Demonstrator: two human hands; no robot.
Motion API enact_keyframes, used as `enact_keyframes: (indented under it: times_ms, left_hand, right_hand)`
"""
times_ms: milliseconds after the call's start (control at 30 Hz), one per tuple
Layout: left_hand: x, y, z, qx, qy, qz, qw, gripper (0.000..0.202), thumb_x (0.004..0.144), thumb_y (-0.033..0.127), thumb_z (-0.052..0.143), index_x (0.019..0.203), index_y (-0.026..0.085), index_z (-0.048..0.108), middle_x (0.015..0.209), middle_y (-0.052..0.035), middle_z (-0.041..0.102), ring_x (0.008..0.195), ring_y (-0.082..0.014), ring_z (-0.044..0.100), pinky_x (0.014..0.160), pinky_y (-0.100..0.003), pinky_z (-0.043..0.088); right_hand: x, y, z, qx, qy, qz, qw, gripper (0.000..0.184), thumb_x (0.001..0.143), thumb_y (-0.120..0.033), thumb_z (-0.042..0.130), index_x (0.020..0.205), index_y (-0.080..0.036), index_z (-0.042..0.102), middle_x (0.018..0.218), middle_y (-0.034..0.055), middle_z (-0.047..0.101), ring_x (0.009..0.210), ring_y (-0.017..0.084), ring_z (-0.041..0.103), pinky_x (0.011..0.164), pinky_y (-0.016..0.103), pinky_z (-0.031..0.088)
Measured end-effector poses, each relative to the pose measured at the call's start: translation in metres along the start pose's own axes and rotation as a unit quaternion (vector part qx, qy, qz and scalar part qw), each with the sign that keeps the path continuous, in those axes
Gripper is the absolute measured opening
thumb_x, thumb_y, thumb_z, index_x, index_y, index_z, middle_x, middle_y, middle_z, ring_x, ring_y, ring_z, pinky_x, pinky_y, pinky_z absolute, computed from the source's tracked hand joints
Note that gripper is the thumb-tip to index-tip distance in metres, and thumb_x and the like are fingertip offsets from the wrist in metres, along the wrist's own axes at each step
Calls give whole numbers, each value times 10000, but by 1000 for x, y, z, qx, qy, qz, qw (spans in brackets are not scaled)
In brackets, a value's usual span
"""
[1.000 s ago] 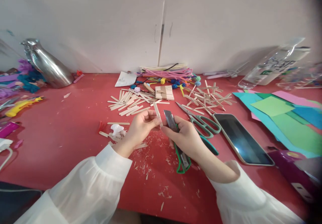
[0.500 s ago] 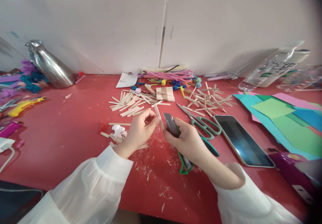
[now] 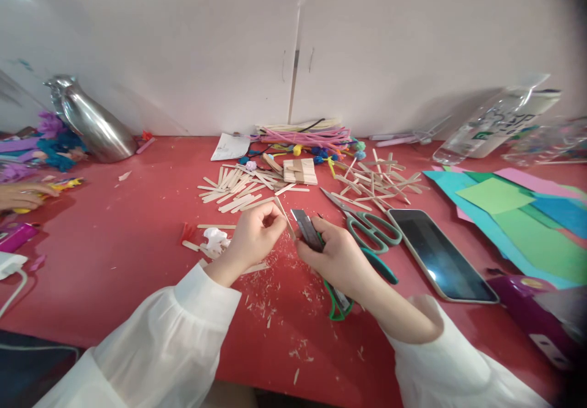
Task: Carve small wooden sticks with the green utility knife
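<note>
My left hand (image 3: 254,235) pinches a thin wooden craft stick (image 3: 284,215) at its lower part, holding it tilted above the red table (image 3: 137,230). My right hand (image 3: 337,255) is closed round a green-handled utility knife (image 3: 306,229), whose grey blade lies against the stick's right edge. Both hands are close together at the table's middle. Wood shavings (image 3: 270,307) are scattered on the table under and in front of them. Both my arms wear white sleeves.
Loose craft sticks (image 3: 233,188) and a stacked block of them (image 3: 300,170) lie behind my hands. Green scissors (image 3: 367,224), a phone (image 3: 440,252) and coloured paper (image 3: 523,218) lie at the right. A metal jug (image 3: 89,120) stands far left. Another person's hand (image 3: 22,195) shows at the left edge.
The stick has tilted further left, and the knife has shifted slightly left and down along it. Another person's hand has come into view at the left edge over the yellow item.
</note>
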State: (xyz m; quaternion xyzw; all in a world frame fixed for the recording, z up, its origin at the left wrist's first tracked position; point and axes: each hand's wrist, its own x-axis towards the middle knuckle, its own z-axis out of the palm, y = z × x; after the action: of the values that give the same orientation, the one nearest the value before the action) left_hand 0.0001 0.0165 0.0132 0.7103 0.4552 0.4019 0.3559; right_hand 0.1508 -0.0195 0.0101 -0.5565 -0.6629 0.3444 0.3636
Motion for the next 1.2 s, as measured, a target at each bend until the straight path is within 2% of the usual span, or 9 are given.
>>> enact_keyframes:
  times_ms: [200, 367, 433, 500, 567, 667, 833, 1200]
  left_hand:
    - [-1, -3, -3, -53, 12, -23, 998, 192, 748, 166, 466, 558, 176, 438, 495, 51, 459, 463, -79, 429, 469, -199, 342]
    - [2, -4, -5, -93, 19, -48, 994, 360, 820, 266, 448, 475, 171, 408, 422, 39, 434, 434, -80, 443, 481, -210, 381]
    - [3, -3, -4, -143, 13, -46, 989, 252, 795, 275, 497, 568, 166, 489, 504, 35, 497, 482, -84, 490, 514, -213, 418]
    - [4, 0, -2, -203, -8, -45, 978, 95, 752, 263, 549, 755, 168, 558, 650, 25, 568, 554, -87, 533, 561, -220, 453]
    - [3, 2, -1, -230, -33, -42, 972, 168, 736, 274, 573, 864, 166, 572, 747, 6, 598, 611, -90, 553, 605, -230, 471]
    - [3, 1, 0, -220, -41, -37, 974, 159, 743, 294, 589, 817, 153, 588, 754, -11, 609, 644, -97, 557, 641, -238, 477]
    - [3, -3, -2, -197, -36, -43, 979, 145, 740, 291, 610, 724, 152, 571, 671, 0, 590, 607, -99, 553, 613, -239, 472]
    - [1, -4, -2, -167, -39, -53, 984, 204, 787, 316, 555, 672, 148, 563, 581, 12, 577, 550, -96, 554, 564, -227, 466]
  right_hand:
    - [1, -6, -5, 99, -35, 63, 992, 93, 695, -280, 519, 701, -203, 469, 473, -97, 391, 388, 70, 396, 397, 204, 311]
    - [4, -5, -10, 176, -22, 99, 979, 138, 709, -307, 571, 737, -205, 482, 389, -102, 445, 322, 74, 435, 370, 199, 333]
    - [5, -3, -11, 187, -19, 100, 977, 148, 710, -312, 583, 738, -203, 488, 398, -97, 459, 316, 71, 438, 367, 200, 338]
    - [4, -2, -11, 190, -22, 99, 977, 149, 713, -315, 583, 739, -200, 492, 410, -94, 464, 319, 69, 443, 367, 202, 341]
    - [4, -2, -11, 186, -28, 97, 977, 141, 717, -309, 577, 735, -199, 491, 410, -96, 457, 323, 68, 444, 367, 199, 339]
    - [3, -4, -12, 170, -36, 90, 981, 120, 720, -288, 570, 723, -200, 487, 396, -102, 445, 328, 68, 443, 371, 195, 330]
    - [3, -4, -11, 165, -43, 86, 982, 120, 707, -290, 576, 722, -198, 501, 398, -102, 442, 333, 73, 441, 376, 199, 333]
    - [5, -2, -13, 198, 18, 104, 975, 188, 706, -363, 614, 751, -189, 559, 373, -82, 487, 321, 83, 450, 356, 195, 335]
